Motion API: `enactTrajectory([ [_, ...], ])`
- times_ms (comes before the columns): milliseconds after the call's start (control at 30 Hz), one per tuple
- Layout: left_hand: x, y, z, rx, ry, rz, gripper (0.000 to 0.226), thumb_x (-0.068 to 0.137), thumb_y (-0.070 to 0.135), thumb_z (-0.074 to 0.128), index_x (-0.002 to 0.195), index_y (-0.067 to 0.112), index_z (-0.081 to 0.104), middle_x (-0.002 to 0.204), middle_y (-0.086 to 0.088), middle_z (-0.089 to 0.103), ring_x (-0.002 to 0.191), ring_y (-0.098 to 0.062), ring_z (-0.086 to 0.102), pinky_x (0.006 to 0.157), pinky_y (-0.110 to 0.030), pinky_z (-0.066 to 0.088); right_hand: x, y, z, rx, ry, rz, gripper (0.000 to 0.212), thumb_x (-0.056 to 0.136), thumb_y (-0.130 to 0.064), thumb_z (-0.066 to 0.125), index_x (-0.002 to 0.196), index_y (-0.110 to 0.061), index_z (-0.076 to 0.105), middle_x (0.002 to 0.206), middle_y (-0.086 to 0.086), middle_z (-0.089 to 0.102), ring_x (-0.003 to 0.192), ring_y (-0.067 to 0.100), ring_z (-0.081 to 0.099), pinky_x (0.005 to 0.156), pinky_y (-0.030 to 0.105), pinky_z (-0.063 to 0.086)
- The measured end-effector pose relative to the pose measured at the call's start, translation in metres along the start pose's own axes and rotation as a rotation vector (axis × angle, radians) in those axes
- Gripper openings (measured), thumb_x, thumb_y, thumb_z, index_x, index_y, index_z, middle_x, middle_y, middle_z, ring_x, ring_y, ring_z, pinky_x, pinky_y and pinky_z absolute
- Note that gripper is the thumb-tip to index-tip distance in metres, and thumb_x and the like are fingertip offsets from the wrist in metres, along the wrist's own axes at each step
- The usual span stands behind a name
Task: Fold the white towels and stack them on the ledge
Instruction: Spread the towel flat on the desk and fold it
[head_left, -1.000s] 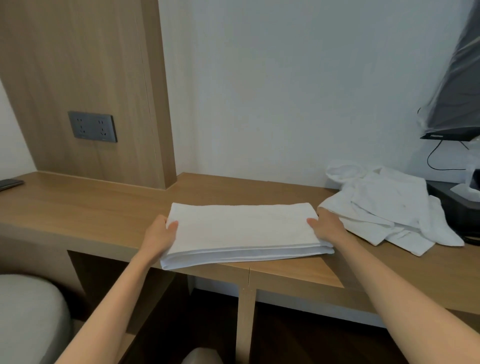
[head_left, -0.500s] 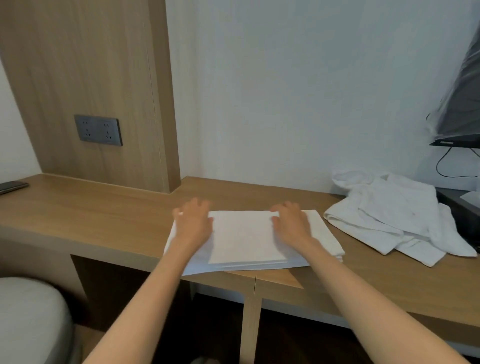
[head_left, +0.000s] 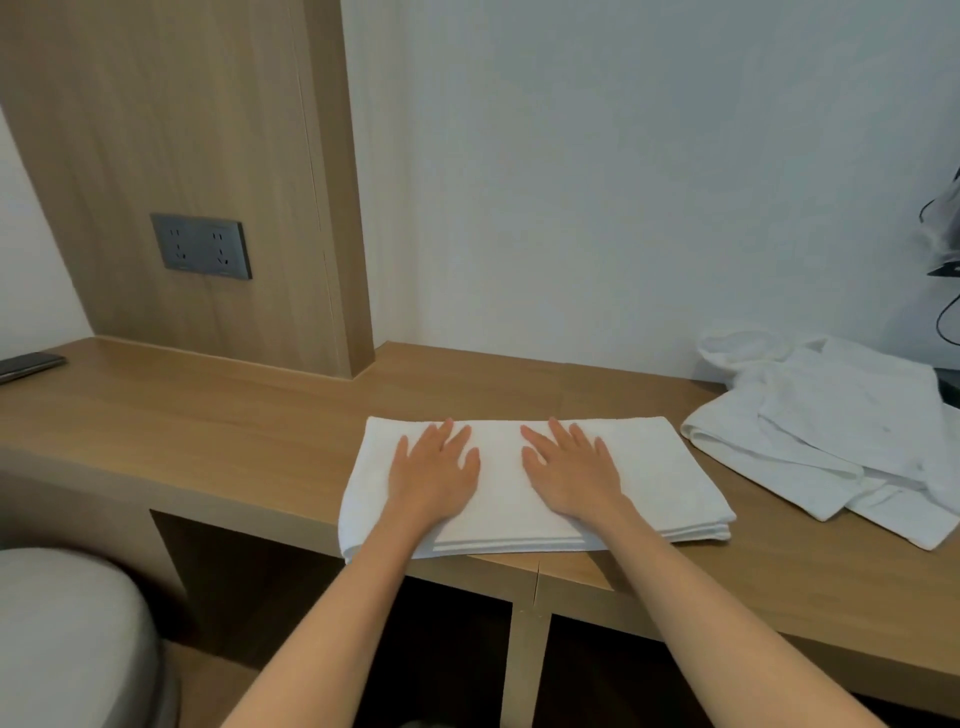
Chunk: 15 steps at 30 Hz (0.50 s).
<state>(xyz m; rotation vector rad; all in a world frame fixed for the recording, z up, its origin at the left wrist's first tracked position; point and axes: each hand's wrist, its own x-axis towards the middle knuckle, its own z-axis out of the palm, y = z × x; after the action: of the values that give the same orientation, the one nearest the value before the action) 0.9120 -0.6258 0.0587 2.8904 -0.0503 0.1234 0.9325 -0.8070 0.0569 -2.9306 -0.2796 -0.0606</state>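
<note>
Your left hand (head_left: 434, 467) and right hand (head_left: 571, 473) both lie flat on the folded towel (head_left: 649, 467), palms down. The fingers are straight and slightly fanned, pressing the cloth and gripping nothing. The hands sit side by side near the towel's middle, with a strip of white between them.

The towel lies on the wooden ledge (head_left: 208, 415). Its far long edge is well short of the wall (head_left: 623, 182). Its near left corner reaches the ledge's front edge and seems to lap just over it. Layered fold edges show along the near side and at the right end.

To your right, a loose heap of white towels (head_left: 831, 426) lies near the folded one, with a narrow band of bare wood between them. To your left, the ledge runs as open wood to a dark flat object (head_left: 28, 364) at the far end. A wood panel (head_left: 182, 156) rises behind that stretch, and its corner juts forward just behind and left of the towel.

A grey socket plate (head_left: 201, 246) is set into the panel; any marking on it is too small to read.
</note>
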Motion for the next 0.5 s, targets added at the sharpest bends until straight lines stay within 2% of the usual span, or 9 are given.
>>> enactTrajectory([
  [133, -0.003, -0.032, -0.007, 0.028, 0.014, -0.090, 0.056, 0.099, 0.049, 0.013, 0.152, 0.030, 0.011, 0.160, 0.004, 0.001, 0.147, -0.014, -0.001, 0.118, -0.039, -0.004, -0.004, 0.033, -0.011, -0.028, -0.013, 0.095, 0.055, 0.097, -0.056, 0.007, 0.150, -0.041, 0.010, 0.160, -0.003, 0.000, 0.147, 0.024, -0.002, 0.116, 0.046, -0.005],
  [233, -0.006, -0.045, -0.012, 0.014, 0.013, -0.140, 0.060, 0.098, 0.053, 0.014, 0.152, 0.028, 0.010, 0.160, 0.001, 0.000, 0.147, -0.016, -0.002, 0.118, -0.041, -0.001, -0.006, 0.056, -0.020, -0.052, -0.017, 0.164, 0.056, 0.098, -0.053, 0.007, 0.151, -0.035, 0.007, 0.160, 0.001, -0.001, 0.147, 0.024, -0.001, 0.118, 0.045, -0.003],
  [500, -0.012, -0.044, -0.015, -0.033, 0.032, -0.186, 0.075, 0.096, 0.058, 0.017, 0.152, 0.010, 0.004, 0.160, -0.010, -0.005, 0.147, -0.024, -0.005, 0.119, -0.040, 0.003, -0.012, 0.058, -0.022, -0.009, 0.040, 0.261, 0.058, 0.100, -0.043, 0.013, 0.152, -0.018, 0.007, 0.159, 0.014, -0.003, 0.147, 0.029, -0.005, 0.119, 0.039, -0.001],
])
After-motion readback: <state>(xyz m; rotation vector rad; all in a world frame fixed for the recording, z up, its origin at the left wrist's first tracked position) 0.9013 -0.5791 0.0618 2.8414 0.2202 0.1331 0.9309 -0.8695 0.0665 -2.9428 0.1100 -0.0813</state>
